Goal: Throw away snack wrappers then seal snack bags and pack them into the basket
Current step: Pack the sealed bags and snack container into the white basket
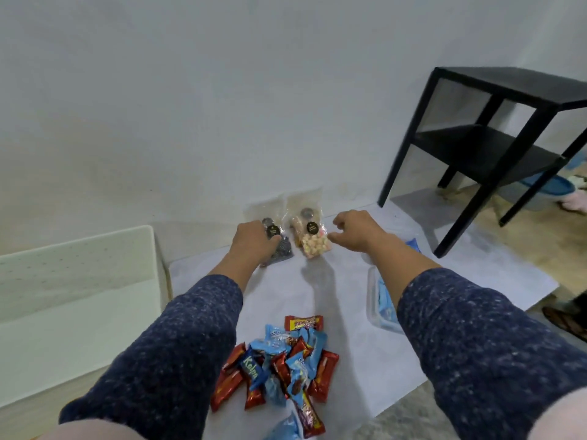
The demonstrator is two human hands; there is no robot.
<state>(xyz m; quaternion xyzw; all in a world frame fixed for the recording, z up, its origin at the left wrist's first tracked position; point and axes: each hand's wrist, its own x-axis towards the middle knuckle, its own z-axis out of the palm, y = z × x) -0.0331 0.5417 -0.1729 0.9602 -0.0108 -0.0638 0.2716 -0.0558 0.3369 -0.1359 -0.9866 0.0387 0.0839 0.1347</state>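
Two clear snack bags lean against the wall. My left hand point(252, 241) is closed around the left bag of dark spiral snacks point(281, 247). The right bag, holding pale puffed snacks point(313, 241), stands beside it, and my right hand point(355, 228) hovers just to its right with fingers curled and apart, holding nothing. A heap of red and blue snack wrappers point(282, 366) lies on the white sheet point(397, 360) near me. A clear basket point(379, 300) with blue packets sits under my right forearm, mostly hidden.
A white box point(76, 281) stands at the left against the wall. A black two-tier side table point(495, 147) stands at the right on the floor. A sandal point(565, 322) lies at the right edge.
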